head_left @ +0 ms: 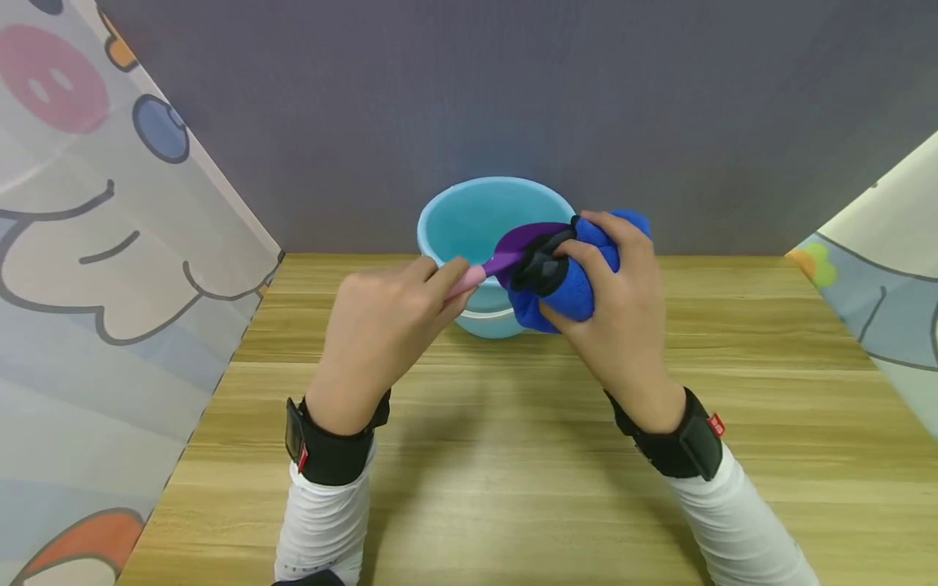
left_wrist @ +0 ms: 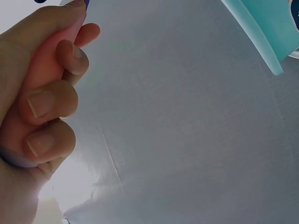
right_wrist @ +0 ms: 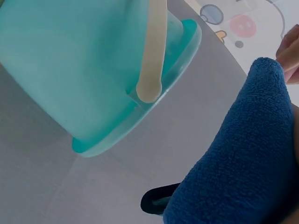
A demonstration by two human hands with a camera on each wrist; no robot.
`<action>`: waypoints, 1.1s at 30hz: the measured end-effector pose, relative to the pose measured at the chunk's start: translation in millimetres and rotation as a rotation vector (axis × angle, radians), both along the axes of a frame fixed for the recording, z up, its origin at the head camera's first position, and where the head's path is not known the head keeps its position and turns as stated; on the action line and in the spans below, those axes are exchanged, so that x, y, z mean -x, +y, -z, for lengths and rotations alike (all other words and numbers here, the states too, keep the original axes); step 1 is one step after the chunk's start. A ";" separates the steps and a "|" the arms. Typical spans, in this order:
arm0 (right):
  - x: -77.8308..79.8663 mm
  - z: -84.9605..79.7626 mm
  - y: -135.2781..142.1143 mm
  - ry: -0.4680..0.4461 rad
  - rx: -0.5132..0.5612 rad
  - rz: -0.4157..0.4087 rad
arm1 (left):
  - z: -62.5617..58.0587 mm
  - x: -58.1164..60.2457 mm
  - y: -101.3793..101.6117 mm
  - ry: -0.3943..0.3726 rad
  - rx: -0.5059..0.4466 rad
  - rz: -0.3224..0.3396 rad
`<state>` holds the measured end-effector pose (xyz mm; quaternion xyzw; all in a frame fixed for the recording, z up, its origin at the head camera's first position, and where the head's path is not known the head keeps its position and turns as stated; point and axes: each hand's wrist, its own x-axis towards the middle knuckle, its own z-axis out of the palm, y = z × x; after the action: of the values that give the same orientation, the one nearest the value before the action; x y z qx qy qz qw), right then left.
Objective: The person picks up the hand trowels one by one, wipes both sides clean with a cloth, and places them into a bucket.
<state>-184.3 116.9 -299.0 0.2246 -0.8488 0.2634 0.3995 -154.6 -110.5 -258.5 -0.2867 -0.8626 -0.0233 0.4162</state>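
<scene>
My left hand (head_left: 392, 321) grips the pink handle of a toy shovel (head_left: 520, 242), whose purple blade points right. In the left wrist view, the fingers curl round that pink handle (left_wrist: 44, 60). A blue towel (head_left: 575, 295) with black trim is bunched in my right hand (head_left: 628, 305), which holds it against the blade. The towel covers part of the blade. Behind and below the shovel stands a light blue bucket (head_left: 456, 224). The right wrist view shows the blue towel (right_wrist: 238, 154) up close, and the bucket (right_wrist: 70, 60) with its pale handle.
The bucket stands on a wood-grain table (head_left: 484, 480), close to a grey back panel (head_left: 330, 138). Cartoon-printed sheets flank the table, a left sheet (head_left: 139, 358) and a right sheet (head_left: 879, 268).
</scene>
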 end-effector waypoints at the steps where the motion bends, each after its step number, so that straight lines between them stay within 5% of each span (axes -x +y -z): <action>1: -0.3 -0.4 0.5 -0.005 0.014 0.003 | 0.4 0.1 0.0 -0.001 -0.002 0.001; 12: 2.6 -4.1 7.3 -0.045 0.133 0.037 | 0.9 0.3 -1.9 0.011 -0.006 -0.008; 33: 2.9 -15.9 20.4 -0.094 0.139 0.063 | -1.1 0.7 -7.1 -0.005 -0.045 0.008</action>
<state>-187.1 137.3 -283.1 0.1568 -0.8530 0.3193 0.3820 -155.3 -117.6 -257.4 -0.2804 -0.8619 -0.0452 0.4201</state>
